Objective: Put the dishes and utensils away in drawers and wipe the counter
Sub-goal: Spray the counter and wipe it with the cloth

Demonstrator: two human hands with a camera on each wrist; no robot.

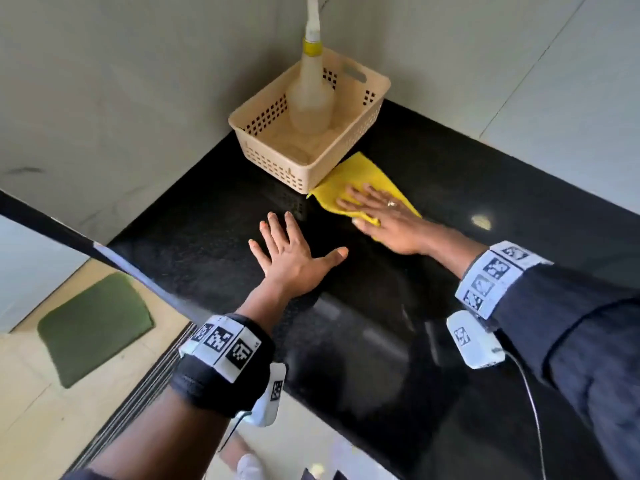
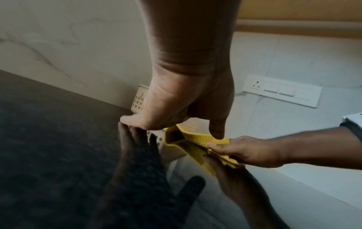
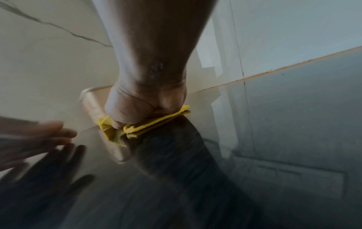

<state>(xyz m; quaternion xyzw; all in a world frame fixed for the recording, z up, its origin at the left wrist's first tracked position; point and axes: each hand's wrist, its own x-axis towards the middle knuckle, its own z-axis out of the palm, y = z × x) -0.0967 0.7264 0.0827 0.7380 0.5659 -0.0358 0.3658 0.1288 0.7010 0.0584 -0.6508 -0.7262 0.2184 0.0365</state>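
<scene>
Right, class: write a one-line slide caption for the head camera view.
Right hand presses a yellow cloth flat on the black counter beside a beige basket; left hand rests open.

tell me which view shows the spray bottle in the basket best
The head view. There the spray bottle stands upright inside the beige basket in the counter's corner, seen nearly whole with only its top cut off. The left wrist view shows only part of the basket behind the left hand, and the right wrist view only a blurred corner; neither shows the bottle.
</scene>
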